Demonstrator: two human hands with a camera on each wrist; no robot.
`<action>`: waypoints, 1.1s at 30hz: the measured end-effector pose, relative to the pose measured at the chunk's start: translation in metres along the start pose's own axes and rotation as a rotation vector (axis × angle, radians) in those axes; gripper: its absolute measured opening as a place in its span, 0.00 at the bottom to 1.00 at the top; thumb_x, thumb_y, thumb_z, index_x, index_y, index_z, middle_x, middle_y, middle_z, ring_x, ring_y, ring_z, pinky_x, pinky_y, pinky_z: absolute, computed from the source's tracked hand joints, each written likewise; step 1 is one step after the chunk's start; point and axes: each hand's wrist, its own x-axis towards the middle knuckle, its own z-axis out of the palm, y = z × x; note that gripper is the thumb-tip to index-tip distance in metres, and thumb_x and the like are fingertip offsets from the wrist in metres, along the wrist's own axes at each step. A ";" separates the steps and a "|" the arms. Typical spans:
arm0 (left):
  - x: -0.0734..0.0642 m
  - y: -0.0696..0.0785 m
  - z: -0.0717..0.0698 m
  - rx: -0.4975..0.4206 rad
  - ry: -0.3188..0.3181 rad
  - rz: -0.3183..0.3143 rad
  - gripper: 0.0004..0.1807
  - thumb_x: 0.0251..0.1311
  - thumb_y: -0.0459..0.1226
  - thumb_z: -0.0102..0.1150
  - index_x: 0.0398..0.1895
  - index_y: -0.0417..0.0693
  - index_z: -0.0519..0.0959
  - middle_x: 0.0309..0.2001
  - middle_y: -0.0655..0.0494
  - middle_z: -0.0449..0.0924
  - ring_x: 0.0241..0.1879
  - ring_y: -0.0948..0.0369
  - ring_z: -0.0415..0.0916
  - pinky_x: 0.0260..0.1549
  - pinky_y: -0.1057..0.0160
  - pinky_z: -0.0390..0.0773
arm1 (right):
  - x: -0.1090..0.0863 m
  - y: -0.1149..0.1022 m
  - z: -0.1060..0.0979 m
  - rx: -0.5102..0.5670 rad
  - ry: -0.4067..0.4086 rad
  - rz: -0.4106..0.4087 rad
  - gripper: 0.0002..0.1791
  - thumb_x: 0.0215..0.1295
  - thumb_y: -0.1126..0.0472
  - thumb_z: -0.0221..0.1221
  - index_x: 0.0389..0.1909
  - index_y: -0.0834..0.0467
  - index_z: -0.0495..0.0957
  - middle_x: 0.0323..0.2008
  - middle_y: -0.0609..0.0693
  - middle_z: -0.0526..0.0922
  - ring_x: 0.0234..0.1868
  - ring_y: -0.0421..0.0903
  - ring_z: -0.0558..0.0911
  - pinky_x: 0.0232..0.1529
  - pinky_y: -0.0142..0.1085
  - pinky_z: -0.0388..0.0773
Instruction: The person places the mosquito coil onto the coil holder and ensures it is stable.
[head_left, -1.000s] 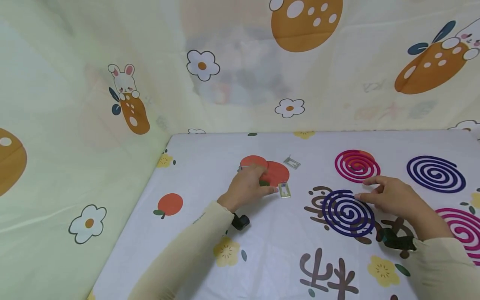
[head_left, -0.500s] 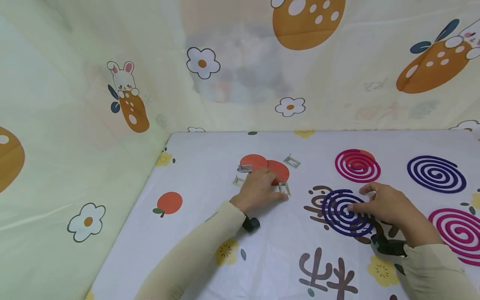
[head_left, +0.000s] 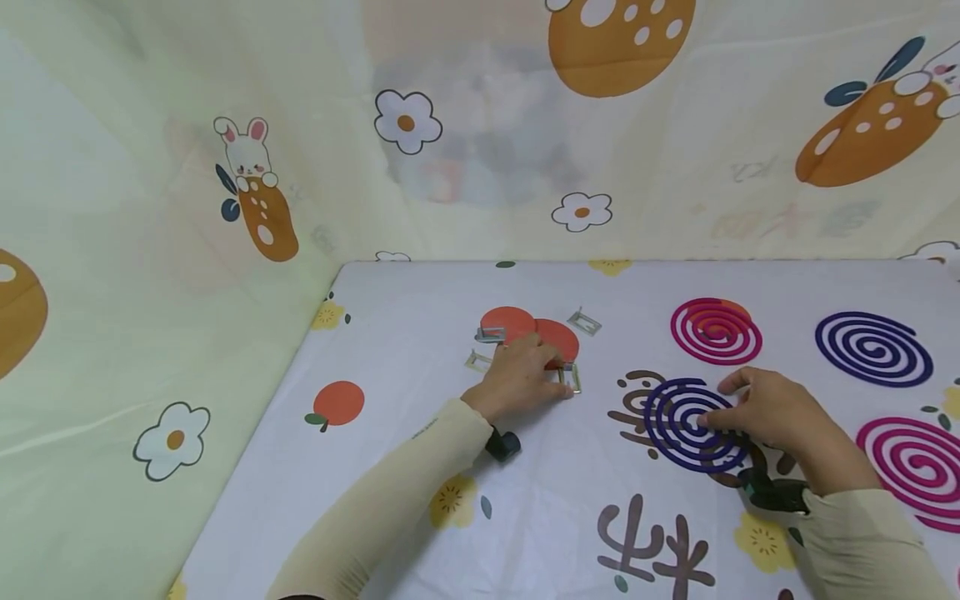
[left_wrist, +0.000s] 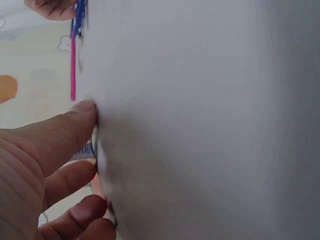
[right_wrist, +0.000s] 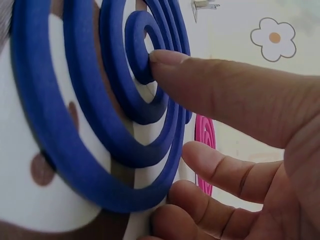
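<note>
My left hand (head_left: 521,379) pinches a small metal mosquito coil stand (head_left: 573,378) at the table surface, thumb on the near side and fingers on the far side. In the left wrist view the stand is mostly hidden between thumb and fingertips. My right hand (head_left: 772,417) is over a dark blue mosquito coil (head_left: 667,442) lying flat. Its thumb touches the coil's centre; the index finger is by the outer edge, seen close up in the right wrist view. More stands lie near the left hand: one on the left (head_left: 478,361), one behind (head_left: 584,322).
A flat silvery metal piece (head_left: 491,334) lies on the printed orange shape behind the left hand. A pink coil (head_left: 715,332), another blue coil (head_left: 873,350) and a second pink coil (head_left: 911,467) lie on the right. Patterned cloth walls (head_left: 480,167) rise behind and left.
My left hand has moved right and nearer onto the stand, uncovering the metal pieces on the left. The right thumb has moved from the blue coil's edge to its centre. Both then nearly stay still.
</note>
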 end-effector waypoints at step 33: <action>-0.003 0.009 -0.001 -0.004 -0.031 0.039 0.18 0.66 0.50 0.70 0.55 0.55 0.85 0.49 0.60 0.77 0.52 0.62 0.72 0.50 0.56 0.71 | -0.003 -0.003 0.005 0.010 0.007 -0.035 0.34 0.60 0.49 0.73 0.50 0.71 0.70 0.39 0.65 0.80 0.34 0.52 0.83 0.29 0.46 0.83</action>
